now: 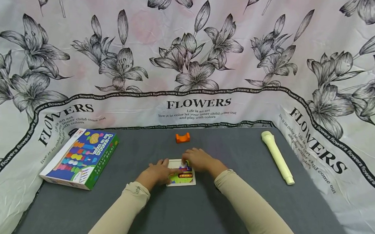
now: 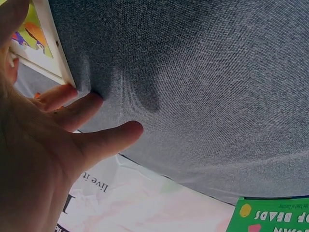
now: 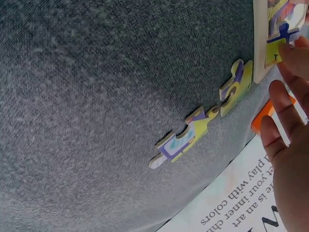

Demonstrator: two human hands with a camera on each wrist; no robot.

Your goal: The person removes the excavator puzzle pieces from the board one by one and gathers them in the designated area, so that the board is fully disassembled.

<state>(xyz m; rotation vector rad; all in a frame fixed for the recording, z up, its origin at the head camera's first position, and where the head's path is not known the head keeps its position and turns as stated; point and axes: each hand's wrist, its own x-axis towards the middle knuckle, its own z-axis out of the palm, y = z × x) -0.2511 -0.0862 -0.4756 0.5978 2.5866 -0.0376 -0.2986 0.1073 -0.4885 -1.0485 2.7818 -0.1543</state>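
A small jigsaw puzzle in a pale wooden tray [image 1: 182, 184] lies on the grey table, with bright pieces inside. My left hand [image 1: 159, 173] is at the tray's left side; one finger reaches over the picture and the others spread by the rim, as the left wrist view shows. At the tray's upper right, my right hand [image 1: 200, 160] pinches a yellow-and-blue puzzle piece [image 3: 274, 50] over the tray. Two loose puzzle pieces, a purple-and-yellow one [image 3: 245, 87] and a longer one [image 3: 179, 143], lie beside the tray in the right wrist view; the right hand hides them in the head view.
An orange notched block [image 1: 183, 138] sits behind the tray. To the left stands a blue-and-green bead game box [image 1: 83, 157]. A cream baton-shaped object [image 1: 278, 159] lies on the right. Floral cloth [image 1: 193, 109] hangs along the table's back and side edges.
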